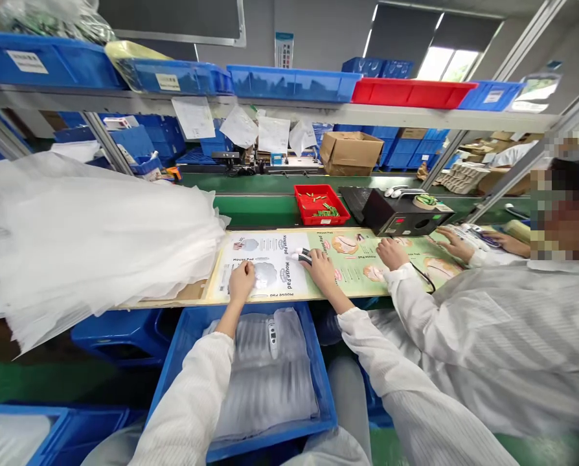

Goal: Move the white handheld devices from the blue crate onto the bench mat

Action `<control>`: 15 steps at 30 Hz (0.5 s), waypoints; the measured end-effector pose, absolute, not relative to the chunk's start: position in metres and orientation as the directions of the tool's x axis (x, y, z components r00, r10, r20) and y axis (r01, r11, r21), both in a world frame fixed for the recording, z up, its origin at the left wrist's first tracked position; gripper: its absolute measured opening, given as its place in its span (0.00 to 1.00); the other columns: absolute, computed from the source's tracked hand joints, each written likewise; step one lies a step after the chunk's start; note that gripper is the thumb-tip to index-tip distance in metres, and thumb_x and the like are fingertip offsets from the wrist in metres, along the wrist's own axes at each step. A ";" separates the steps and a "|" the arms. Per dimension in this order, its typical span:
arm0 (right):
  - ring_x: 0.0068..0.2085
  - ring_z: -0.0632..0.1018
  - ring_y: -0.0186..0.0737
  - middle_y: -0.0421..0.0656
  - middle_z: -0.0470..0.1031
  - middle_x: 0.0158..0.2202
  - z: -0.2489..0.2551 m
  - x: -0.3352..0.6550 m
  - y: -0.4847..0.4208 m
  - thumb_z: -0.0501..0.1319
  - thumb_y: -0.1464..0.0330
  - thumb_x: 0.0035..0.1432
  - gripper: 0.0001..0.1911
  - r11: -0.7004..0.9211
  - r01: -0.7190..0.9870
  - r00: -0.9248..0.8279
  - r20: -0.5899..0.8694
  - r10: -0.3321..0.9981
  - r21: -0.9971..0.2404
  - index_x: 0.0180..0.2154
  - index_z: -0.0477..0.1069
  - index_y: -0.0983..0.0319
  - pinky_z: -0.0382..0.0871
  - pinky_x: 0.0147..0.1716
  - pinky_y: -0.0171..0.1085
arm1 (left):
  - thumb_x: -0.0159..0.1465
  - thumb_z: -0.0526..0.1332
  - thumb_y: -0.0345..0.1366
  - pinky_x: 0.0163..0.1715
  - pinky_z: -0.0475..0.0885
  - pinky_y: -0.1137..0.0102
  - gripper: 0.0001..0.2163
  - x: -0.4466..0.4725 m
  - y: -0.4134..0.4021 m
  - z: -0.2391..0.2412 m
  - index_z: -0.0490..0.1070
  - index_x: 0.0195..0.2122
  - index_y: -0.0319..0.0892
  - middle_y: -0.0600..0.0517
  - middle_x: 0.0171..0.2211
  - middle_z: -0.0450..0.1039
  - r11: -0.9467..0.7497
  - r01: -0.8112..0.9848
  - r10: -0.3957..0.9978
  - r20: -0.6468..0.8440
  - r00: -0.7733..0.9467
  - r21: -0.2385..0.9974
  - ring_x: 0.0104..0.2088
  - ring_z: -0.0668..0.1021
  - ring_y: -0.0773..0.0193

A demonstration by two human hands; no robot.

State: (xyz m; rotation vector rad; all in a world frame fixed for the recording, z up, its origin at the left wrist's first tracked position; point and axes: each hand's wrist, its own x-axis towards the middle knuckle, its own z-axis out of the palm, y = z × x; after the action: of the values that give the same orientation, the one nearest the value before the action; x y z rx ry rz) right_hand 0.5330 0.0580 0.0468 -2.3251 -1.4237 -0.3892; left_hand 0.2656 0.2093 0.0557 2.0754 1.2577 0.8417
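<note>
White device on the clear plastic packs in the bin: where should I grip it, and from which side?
Pinch the slim white device across its narrow body, coming from above with the left hand, probably the closer hand. It lies flat and lengthwise on the soft clear plastic packs, so its long sides seem the easiest to reach.

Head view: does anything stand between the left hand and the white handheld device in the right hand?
Nothing visible does: only the mouse pad sheet lies between the left hand and the white handheld device in the right hand.
</note>
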 end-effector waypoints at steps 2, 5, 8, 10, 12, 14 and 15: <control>0.54 0.76 0.55 0.53 0.79 0.55 0.047 0.547 0.050 0.62 0.54 0.77 0.16 -0.389 0.894 0.448 0.439 0.779 -0.222 0.53 0.76 0.59 0.69 0.50 0.44 | 0.78 0.53 0.42 0.37 0.62 0.67 0.15 0.266 0.208 0.057 0.75 0.36 0.47 0.49 0.34 0.81 -0.401 0.549 0.903 0.218 0.369 0.733 0.38 0.80 0.55; 0.53 0.76 0.56 0.53 0.81 0.56 0.048 0.583 0.030 0.62 0.55 0.77 0.20 -0.439 0.851 0.525 0.481 0.702 -0.287 0.61 0.76 0.58 0.68 0.50 0.44 | 0.78 0.53 0.41 0.37 0.62 0.67 0.15 0.266 0.207 0.057 0.75 0.36 0.47 0.49 0.33 0.80 -0.410 0.553 0.901 0.228 0.369 0.725 0.37 0.79 0.55; 0.53 0.75 0.56 0.56 0.79 0.60 0.049 0.636 -0.001 0.63 0.56 0.75 0.27 -0.583 0.754 0.646 0.499 0.577 -0.302 0.69 0.73 0.57 0.67 0.51 0.45 | 0.77 0.53 0.41 0.37 0.61 0.67 0.15 0.266 0.208 0.056 0.74 0.35 0.47 0.49 0.31 0.79 -0.407 0.570 0.905 0.231 0.356 0.714 0.36 0.78 0.56; 0.53 0.76 0.55 0.57 0.78 0.62 0.050 0.673 -0.024 0.64 0.57 0.74 0.26 -0.700 0.640 0.744 0.483 0.462 -0.317 0.68 0.75 0.57 0.66 0.52 0.46 | 0.77 0.54 0.41 0.36 0.60 0.67 0.15 0.267 0.208 0.057 0.74 0.34 0.46 0.50 0.30 0.78 -0.408 0.576 0.905 0.234 0.354 0.708 0.35 0.77 0.56; 0.53 0.76 0.55 0.58 0.77 0.62 0.051 0.706 -0.045 0.65 0.59 0.74 0.24 -0.786 0.512 0.822 0.462 0.332 -0.347 0.67 0.77 0.56 0.65 0.53 0.47 | 0.77 0.54 0.40 0.35 0.59 0.67 0.14 0.269 0.207 0.058 0.73 0.34 0.46 0.50 0.30 0.77 -0.410 0.582 0.906 0.238 0.351 0.702 0.34 0.77 0.57; 0.55 0.75 0.56 0.61 0.76 0.60 0.052 0.731 -0.060 0.67 0.59 0.73 0.26 -0.830 0.407 0.867 0.448 0.218 -0.382 0.68 0.76 0.59 0.64 0.54 0.49 | 0.76 0.55 0.39 0.35 0.57 0.67 0.14 0.271 0.205 0.060 0.73 0.33 0.46 0.50 0.30 0.77 -0.403 0.599 0.911 0.241 0.334 0.692 0.34 0.76 0.57; 0.57 0.75 0.57 0.64 0.75 0.60 0.053 0.739 -0.064 0.67 0.58 0.73 0.28 -0.839 0.368 0.878 0.448 0.171 -0.401 0.68 0.74 0.62 0.64 0.55 0.51 | 0.76 0.56 0.39 0.35 0.57 0.66 0.14 0.271 0.204 0.060 0.73 0.32 0.46 0.49 0.30 0.77 -0.396 0.608 0.915 0.241 0.324 0.688 0.34 0.76 0.57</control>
State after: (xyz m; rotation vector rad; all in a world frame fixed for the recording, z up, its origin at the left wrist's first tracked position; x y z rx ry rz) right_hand 0.7388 -0.0642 0.0532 -2.5597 -0.3927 -0.5497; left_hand 0.2715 0.2040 0.0601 2.1151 1.3396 0.8490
